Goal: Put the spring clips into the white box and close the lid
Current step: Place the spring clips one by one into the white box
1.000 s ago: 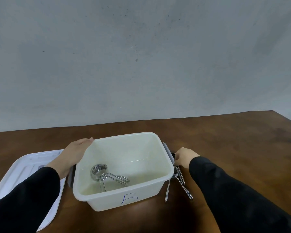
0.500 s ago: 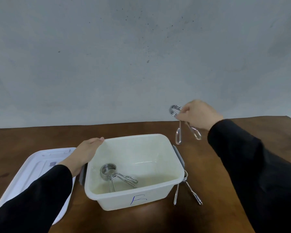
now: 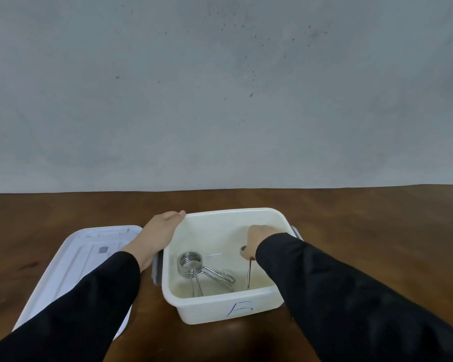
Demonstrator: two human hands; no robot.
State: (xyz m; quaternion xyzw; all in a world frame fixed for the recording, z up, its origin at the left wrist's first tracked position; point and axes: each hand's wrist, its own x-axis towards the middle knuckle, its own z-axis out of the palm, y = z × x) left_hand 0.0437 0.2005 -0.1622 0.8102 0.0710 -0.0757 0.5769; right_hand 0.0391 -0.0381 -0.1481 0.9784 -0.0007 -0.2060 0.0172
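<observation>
1. Reaching down into the white box, my right hand has dropped from where it hung above the box's far right corner half a second ago; it now sits inside the right half of the box, lower centre of the frame.
2. The spring clip that I lifted from the table has come along with it. My right fingers are curled tight around its coiled end, and its wire legs hang straight down toward the box floor near the right wall.
3. A third clip lay on the table against the box's right side a moment ago. My right sleeve now covers that spot, so I cannot tell where it is.
4. My left hand has stayed on the box's far left corner. Its fingers lie loosely bent over the rim, pressing on it but clasping nothing.
5. The other spring clip rests where it was, on the box floor in the left half, coil toward the back and legs pointing at me.
6. The white lid lies flat on the brown table at the lower left, just beside the box, partly under my left sleeve.
</observation>
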